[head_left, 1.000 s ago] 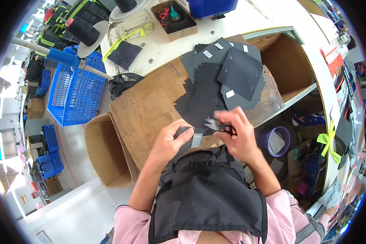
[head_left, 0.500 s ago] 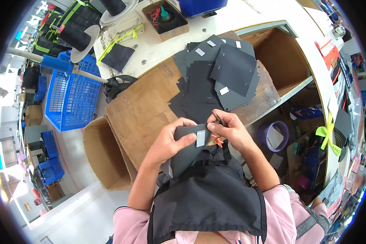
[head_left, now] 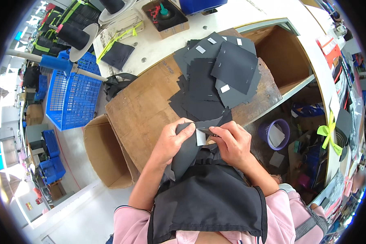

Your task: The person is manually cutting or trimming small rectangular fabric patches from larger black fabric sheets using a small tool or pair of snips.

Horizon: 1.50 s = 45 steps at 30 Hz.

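Observation:
My left hand (head_left: 175,140) is closed on a dark grey fabric piece (head_left: 184,158), its thumb pressing beside a white label (head_left: 201,137). The piece is bent, and its far edge stands up. Closed fingers of my right hand (head_left: 231,142) hold small dark thread snips (head_left: 207,131), their tip at the label's upper edge; most of the tool is hidden by the fingers. Beyond my hands, a loose pile of similar dark pieces (head_left: 203,83) lies on a brown board (head_left: 142,101). Several of them carry small white labels.
An open cardboard box (head_left: 105,156) stands left of the board, and a blue basket (head_left: 75,91) farther left. At the right are an open wooden compartment (head_left: 282,57) and a purple bin (head_left: 286,132). A small box (head_left: 171,30) with a green-capped bottle sits on the white table (head_left: 150,53).
My right hand has turned and shifted slightly right and nearer, bringing the snips' tip to the label. The fabric's far edge now folds upward. The orange-red cord below my right hand is no longer visible.

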### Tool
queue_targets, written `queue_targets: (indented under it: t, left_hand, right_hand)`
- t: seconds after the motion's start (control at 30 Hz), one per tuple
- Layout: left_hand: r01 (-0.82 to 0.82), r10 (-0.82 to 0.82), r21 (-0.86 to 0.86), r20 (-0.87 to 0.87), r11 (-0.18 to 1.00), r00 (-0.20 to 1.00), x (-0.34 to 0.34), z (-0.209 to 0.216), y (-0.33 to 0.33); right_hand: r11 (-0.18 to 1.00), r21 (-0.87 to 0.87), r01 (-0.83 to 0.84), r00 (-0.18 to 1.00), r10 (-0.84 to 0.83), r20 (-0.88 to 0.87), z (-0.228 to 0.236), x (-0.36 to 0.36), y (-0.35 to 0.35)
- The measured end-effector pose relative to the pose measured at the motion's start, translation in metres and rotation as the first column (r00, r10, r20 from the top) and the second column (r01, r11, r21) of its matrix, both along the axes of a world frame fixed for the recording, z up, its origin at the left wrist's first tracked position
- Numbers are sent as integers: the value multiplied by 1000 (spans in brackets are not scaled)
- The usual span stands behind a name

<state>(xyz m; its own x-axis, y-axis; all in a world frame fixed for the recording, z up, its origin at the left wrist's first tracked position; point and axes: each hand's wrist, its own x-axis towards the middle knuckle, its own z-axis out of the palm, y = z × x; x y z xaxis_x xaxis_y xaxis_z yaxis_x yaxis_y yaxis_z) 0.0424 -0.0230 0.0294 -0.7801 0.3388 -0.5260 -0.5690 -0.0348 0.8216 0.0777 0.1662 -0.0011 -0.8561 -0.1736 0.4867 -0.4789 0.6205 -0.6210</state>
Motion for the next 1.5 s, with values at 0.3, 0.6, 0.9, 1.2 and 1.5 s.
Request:
queue_targets:
  t: [0.3, 0.6, 0.9, 1.2, 1.5]
  left_hand:
    - [-21, 21, -47, -6, 999, 1000, -1, -2, -2]
    - [-24, 22, -69, -38, 997, 999, -6, -5, 0]
    - [-30, 18, -243, -48, 969, 999, -35, -47, -58]
    - [-242, -124, -966, -252, 90, 960, -39, -169, -146]
    - [-465, -145, -882, -472, 80, 870, -55, -147, -107]
  right_hand:
    - [999, 24, 27, 1000, -27, -2, 3, 1, -3]
    - [999, 2, 51, 998, -51, 31, 0, -1, -6]
    - [892, -85, 444, 781, -339, 525, -44, -44, 42]
    - [829, 469, 306, 833, -471, 290, -139, -103, 81]
    - [769, 613, 184, 933, -333, 138, -172, -120, 100]
